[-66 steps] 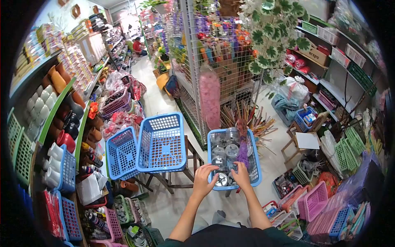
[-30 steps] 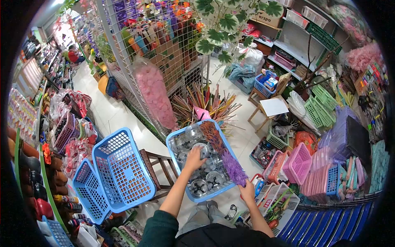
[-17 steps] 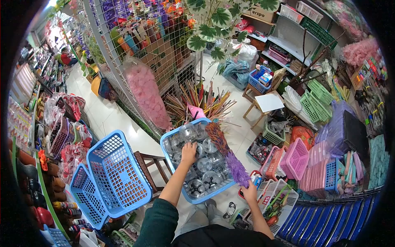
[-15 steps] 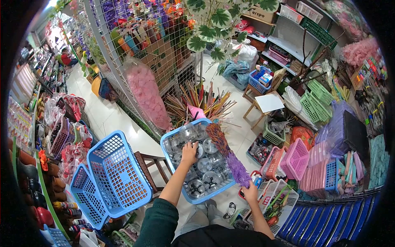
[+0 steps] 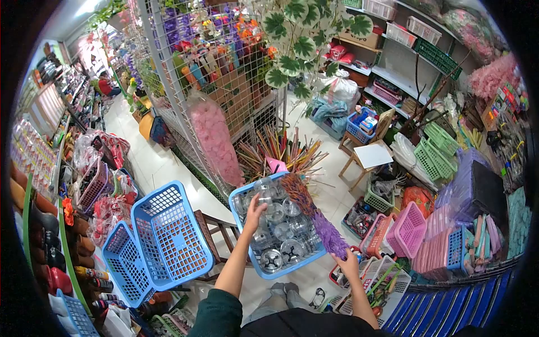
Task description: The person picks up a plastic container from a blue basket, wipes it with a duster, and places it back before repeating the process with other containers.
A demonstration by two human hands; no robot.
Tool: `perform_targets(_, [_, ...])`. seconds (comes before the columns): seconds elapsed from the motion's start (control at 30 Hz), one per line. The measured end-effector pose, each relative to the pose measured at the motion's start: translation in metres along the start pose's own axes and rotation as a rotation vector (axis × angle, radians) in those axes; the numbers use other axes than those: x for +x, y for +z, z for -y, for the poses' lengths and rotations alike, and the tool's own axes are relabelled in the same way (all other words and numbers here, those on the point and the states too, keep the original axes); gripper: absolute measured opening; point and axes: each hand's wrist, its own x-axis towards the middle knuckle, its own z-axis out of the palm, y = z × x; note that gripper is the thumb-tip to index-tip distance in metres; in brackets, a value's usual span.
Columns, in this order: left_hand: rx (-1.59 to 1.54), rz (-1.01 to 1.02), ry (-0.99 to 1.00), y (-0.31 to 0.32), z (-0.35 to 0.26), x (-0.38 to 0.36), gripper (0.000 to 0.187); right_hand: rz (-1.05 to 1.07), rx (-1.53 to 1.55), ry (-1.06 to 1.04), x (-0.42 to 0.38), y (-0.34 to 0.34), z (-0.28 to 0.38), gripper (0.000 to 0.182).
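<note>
A blue plastic basket (image 5: 270,276) full of clear round jars (image 5: 292,249) stands in front of me. Over its left side is my left hand (image 5: 255,213), fingers apart and raised above the jars, with nothing seen in it. My right hand (image 5: 346,263) grips the purple end of a feather duster (image 5: 331,235). The duster's orange-brown feathers lie along the basket's right rim and over the jars there. My fingers partly hide where the duster is held.
Two blue baskets (image 5: 174,253) stand at the left beside a dark wooden stool (image 5: 216,227). Behind is a wire rack (image 5: 241,95) with a bag of pink petals (image 5: 211,135) and a bunch of sticks (image 5: 286,154). Pink baskets (image 5: 407,230) and a white crate (image 5: 396,289) sit at the right.
My left hand has lifted off the jars and its fingers now point upward. The duster stays in my right hand along the rim. The whole view has shifted slightly.
</note>
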Motion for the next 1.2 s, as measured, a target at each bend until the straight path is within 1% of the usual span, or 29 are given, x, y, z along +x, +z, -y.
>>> perform_targets(0.03, [-0.309,-0.021,0.011,0.0,-0.002,0.0,0.072,-0.018,0.079,-0.06,0.001,-0.005,0.002,0.051])
perform_targets(0.07, [-0.368,-0.038,-0.026,0.011,-0.028,-0.012,0.072,0.023,0.077,-0.01,0.003,-0.012,0.005,0.049])
perform_targets(0.1, [-0.365,-0.042,-0.01,0.015,-0.045,-0.019,0.072,0.022,0.082,-0.026,0.005,-0.02,0.01,0.049])
perform_targets(0.17, [-0.573,-0.083,-0.058,0.017,-0.069,-0.03,0.068,-0.016,0.105,-0.173,0.004,-0.038,0.021,0.045])
perform_targets(0.2, [-0.572,-0.072,-0.049,0.016,-0.079,-0.035,0.072,-0.052,0.048,-0.228,0.003,-0.048,0.029,0.043])
perform_targets(0.23, [-0.569,-0.074,-0.032,0.015,-0.086,-0.04,0.072,-0.055,0.054,-0.244,0.001,-0.059,0.036,0.043])
perform_targets(0.3, [-0.637,-0.123,-0.035,0.014,-0.101,-0.045,0.074,-0.068,-0.022,-0.425,-0.001,-0.085,0.053,0.04])
perform_targets(0.33, [-0.582,-0.075,0.027,0.013,-0.11,-0.048,0.077,-0.053,-0.126,-0.409,-0.005,-0.102,0.066,0.037])
perform_targets(0.37, [-0.58,-0.077,0.044,0.016,-0.12,-0.052,0.077,-0.066,-0.199,-0.432,-0.006,-0.115,0.07,0.035])
perform_targets(0.43, [-0.535,-0.181,0.129,0.023,-0.138,-0.06,0.078,-0.16,-0.235,-0.488,-0.003,-0.131,0.073,0.027])
perform_targets(0.47, [-0.462,-0.118,0.193,0.026,-0.147,-0.068,0.077,-0.164,-0.231,-0.496,-0.006,-0.136,0.079,0.027])
perform_targets(0.5, [-0.461,-0.119,0.2,0.031,-0.152,-0.072,0.077,-0.301,-0.302,-0.544,-0.008,-0.143,0.087,0.024])
perform_targets(0.53, [-0.398,-0.09,0.215,0.035,-0.156,-0.076,0.077,-0.437,-0.374,-0.588,-0.014,-0.15,0.098,0.021])
perform_targets(0.57, [-0.334,-0.062,0.227,0.037,-0.156,-0.08,0.076,-0.436,-0.374,-0.59,-0.02,-0.155,0.108,0.021])
perform_targets(0.6, [-0.378,-0.012,0.273,0.031,-0.147,-0.073,0.074,-0.393,-0.365,-0.597,-0.027,-0.159,0.118,0.02])
perform_targets(0.63, [-0.378,-0.014,0.276,0.031,-0.152,-0.079,0.074,-0.351,-0.355,-0.606,-0.032,-0.165,0.125,0.019])
perform_targets(0.7, [-0.505,-0.023,0.248,0.029,-0.163,-0.089,0.067,-0.333,-0.363,-0.653,-0.039,-0.181,0.128,0.019])
perform_targets(0.73, [-0.372,-0.102,0.312,0.029,-0.174,-0.09,0.065,-0.314,-0.372,-0.693,-0.039,-0.188,0.127,0.019])
perform_targets(0.77, [-0.369,-0.1,0.318,0.032,-0.186,-0.095,0.065,-0.318,-0.369,-0.696,-0.037,-0.194,0.125,0.019])
perform_targets(0.83, [-0.552,-0.017,0.272,0.038,-0.202,-0.105,0.062,-0.479,-0.422,-0.645,-0.034,-0.205,0.119,0.019])
perform_targets(0.87, [-0.536,-0.079,0.325,0.037,-0.189,-0.094,0.06,-0.548,-0.432,-0.671,-0.032,-0.206,0.12,0.02])
perform_targets(0.9, [-0.535,-0.076,0.331,0.039,-0.184,-0.091,0.06,-0.554,-0.43,-0.673,-0.033,-0.205,0.124,0.02])
perform_targets(0.97, [-0.377,-0.04,0.337,0.049,-0.193,-0.095,0.073,-0.642,-0.35,-0.787,-0.04,-0.2,0.137,0.022])
perform_targets(1.0, [-0.428,-0.124,0.253,0.053,-0.194,-0.103,0.074,-0.576,-0.342,-0.789,-0.043,-0.203,0.141,0.023])
perform_targets(1.03, [-0.426,-0.122,0.254,0.049,-0.195,-0.103,0.074,-0.578,-0.34,-0.788,-0.042,-0.209,0.138,0.023])
perform_targets(1.1, [-0.322,-0.061,0.345,0.038,-0.195,-0.098,0.072,-0.562,-0.38,-0.816,-0.036,-0.226,0.127,0.026])
perform_targets(1.13, [-0.473,-0.031,0.298,0.046,-0.214,-0.109,0.072,-0.621,-0.398,-0.797,-0.036,-0.233,0.129,0.029])
perform_targets(1.17, [-0.474,-0.031,0.299,0.052,-0.22,-0.114,0.072,-0.622,-0.398,-0.799,-0.035,-0.234,0.131,0.029])
perform_targets(1.2, [-0.448,-0.042,0.281,0.058,-0.223,-0.117,0.073,-0.696,-0.403,-0.775,-0.034,-0.234,0.132,0.03])
